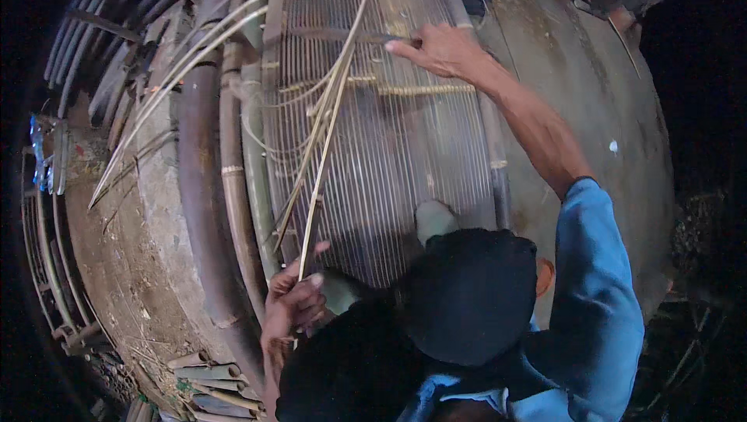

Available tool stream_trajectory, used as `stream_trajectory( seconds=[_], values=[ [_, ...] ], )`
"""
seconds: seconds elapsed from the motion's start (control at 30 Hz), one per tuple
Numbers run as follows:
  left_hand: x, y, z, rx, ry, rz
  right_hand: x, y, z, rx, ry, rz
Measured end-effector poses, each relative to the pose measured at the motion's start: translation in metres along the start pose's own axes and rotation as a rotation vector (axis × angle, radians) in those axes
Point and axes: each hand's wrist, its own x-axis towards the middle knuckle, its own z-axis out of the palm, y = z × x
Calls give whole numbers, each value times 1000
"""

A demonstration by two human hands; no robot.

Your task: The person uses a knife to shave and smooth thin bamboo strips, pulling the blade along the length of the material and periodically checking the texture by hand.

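Note:
My right hand (445,50) is closed round the handle of a long knife (327,33), its blade lying roughly level and pointing left. Several thin bamboo strips (336,83) cross the blade area, running from the top edge down toward me. Low on the left, my left hand (294,301) grips the lower end of a bamboo strip, fingers curled. Some strips fan apart below the knife, and thin loops curve off to the left. Whether the blade touches the strips I cannot tell. Beneath everything lies a slatted panel (381,157) of narrow parallel rods.
Thick bamboo poles (201,149) run along the panel's left side, with pale strips (167,83) leaning across them. Cut bamboo pieces (214,383) lie at the lower left. Concrete floor (576,95) spreads to the right. A dark cap (471,297) hides the panel's near part.

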Motion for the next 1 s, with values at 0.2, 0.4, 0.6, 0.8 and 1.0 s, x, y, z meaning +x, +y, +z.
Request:
stream_trajectory(
  seconds=[0.2,0.4,0.6,0.8,1.0],
  values=[
    [0,19,-43,-283,-234,-9,-2,-25,-52,-272,-132,-245],
    [-19,44,-40,-133,-271,217,-25,-41,-75,-345,99,-283],
    [-55,75,-72,-162,-360,765,-38,-39,-82,-290,204,-147],
    [-111,127,-112,-115,-164,1089,-37,-60,-118,-392,409,-194],
    [-81,155,-19,597,126,1329,-76,-114,-183,-357,362,-209]
  ],
)
